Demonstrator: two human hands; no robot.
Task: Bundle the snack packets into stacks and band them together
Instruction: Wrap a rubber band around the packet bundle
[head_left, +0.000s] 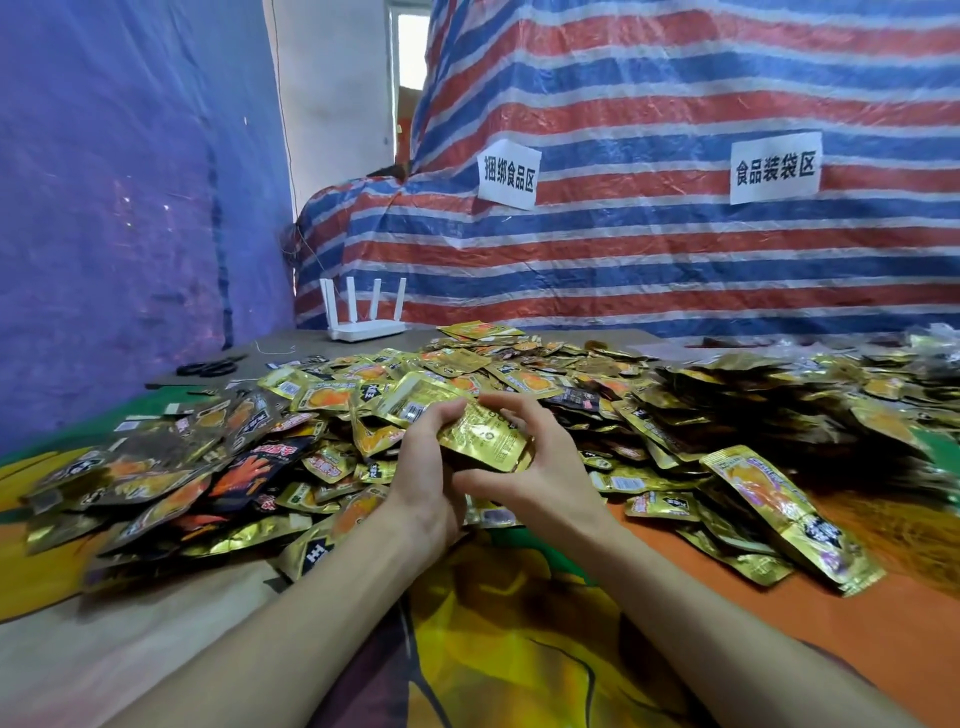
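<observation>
View: the head camera looks down along two bare forearms to a crowded surface (519, 649) under a yellow and orange printed cover.

Left grip (426, 467): a bare hand, its fingers curled round the left end of a small stack of packets and clamped on it.

Right grip (540, 483): a bare hand just beside the left one. Its fingers are hooked over the far edge of the same stack and its thumb lies along the near edge, so it is also closed on the stack.

Held stack (483, 436): a few gold foil snack packets, lying flat on one another between both grips and lifted just above the heap.

Loose pile (363, 395): many gold packets spread beyond and to both sides of the grips, overlapping at every angle.

Dark packets (260, 467): black and red ones, left of the left grip, mixed in with the gold.

Long packet (795, 519): a gold one lying well right of the right grip, at the pile's near edge.

Scissors (210, 368): black-handled, far beyond and left of the grips, on the bare surface.

Router (363, 322): white with four upright aerials, beyond the pile.

Striped tarp (675, 260): red, blue and white, rising behind the surface and carrying a first paper sign (509, 174) and a second paper sign (775, 167), both in printed characters.

Blue sheet (130, 208): hangs at the far left.
</observation>
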